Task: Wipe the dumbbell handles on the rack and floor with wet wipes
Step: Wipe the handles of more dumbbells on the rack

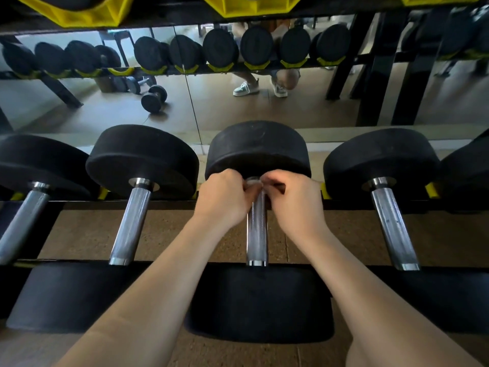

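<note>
A black dumbbell lies on the low rack straight ahead, its knurled steel handle (257, 234) running away from me. My left hand (225, 197) and my right hand (293, 200) meet at the handle's far end, just under the far weight head (258, 149). Both pinch a small, thin wet wipe (254, 183) that lies against the top of the handle. The wipe is mostly hidden by my fingers. The lower length of the handle is bare.
Neighbouring dumbbells rest on the rack at left (131, 223) and right (393, 226). An upper shelf with yellow cradles (254, 6) overhangs. A mirror behind reflects more dumbbells, one loose on the floor (154, 98). Cork-brown flooring (84, 234) shows below the handles.
</note>
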`<state>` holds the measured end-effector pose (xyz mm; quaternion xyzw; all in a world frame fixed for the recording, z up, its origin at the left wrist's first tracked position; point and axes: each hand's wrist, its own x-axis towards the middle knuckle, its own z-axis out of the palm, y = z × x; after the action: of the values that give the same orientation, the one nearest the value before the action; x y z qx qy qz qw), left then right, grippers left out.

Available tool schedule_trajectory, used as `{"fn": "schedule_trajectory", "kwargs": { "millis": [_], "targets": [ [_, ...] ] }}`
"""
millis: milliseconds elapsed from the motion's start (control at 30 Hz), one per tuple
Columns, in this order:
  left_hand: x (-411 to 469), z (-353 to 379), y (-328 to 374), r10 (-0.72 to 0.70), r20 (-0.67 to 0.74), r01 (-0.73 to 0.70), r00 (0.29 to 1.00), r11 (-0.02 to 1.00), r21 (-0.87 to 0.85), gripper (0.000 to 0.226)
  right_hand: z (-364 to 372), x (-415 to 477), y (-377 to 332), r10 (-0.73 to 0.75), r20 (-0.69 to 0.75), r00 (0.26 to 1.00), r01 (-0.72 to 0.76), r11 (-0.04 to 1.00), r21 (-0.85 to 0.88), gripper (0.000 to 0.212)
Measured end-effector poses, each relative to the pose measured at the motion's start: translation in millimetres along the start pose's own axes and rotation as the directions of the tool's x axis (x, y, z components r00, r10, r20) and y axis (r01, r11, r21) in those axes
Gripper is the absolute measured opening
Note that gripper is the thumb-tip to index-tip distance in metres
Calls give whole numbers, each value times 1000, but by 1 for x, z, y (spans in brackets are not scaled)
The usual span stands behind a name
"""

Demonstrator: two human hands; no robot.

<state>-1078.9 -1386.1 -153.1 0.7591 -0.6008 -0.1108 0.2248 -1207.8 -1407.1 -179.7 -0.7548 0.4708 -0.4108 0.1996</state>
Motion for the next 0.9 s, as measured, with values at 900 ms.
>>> {"fn": "schedule_trajectory", "kwargs": {
  "millis": [900],
  "targets": [
    [-21,4,-17,445,-160,-441,881,896,61,6,-14,5,-11,152,286,946,-200,969,147,15]
  ]
}}
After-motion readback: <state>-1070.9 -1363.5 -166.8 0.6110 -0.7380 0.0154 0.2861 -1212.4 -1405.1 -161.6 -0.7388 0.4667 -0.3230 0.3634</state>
